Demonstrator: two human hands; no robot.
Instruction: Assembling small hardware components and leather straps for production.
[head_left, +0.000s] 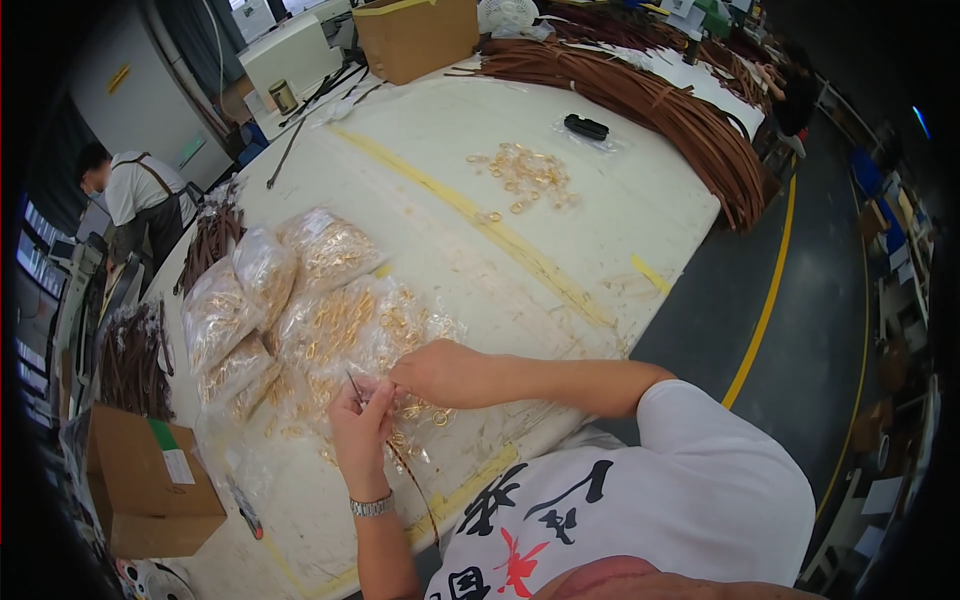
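Note:
My left hand [362, 425], with a metal watch on its wrist, pinches a thin dark brown strap [402, 462]. One end of the strap pokes up past the fingers; the rest hangs toward the table's front edge. My right hand [437, 374] is closed right beside it, fingertips meeting the left thumb. Whatever it grips there is hidden. Just beyond both hands, gold-coloured metal clasps [345, 325] lie heaped on clear plastic. Loose gold rings [440, 418] are scattered close to the right wrist.
Filled plastic bags [325, 248] stand left of the heap. Brown strap bundles [137, 365] lie at the left edge, a larger bundle [640, 110] at the far right. A cardboard box [155, 490] and a cutter [245, 512] sit near left. Small bagged pieces [527, 178] lie farther off. Other people work beyond.

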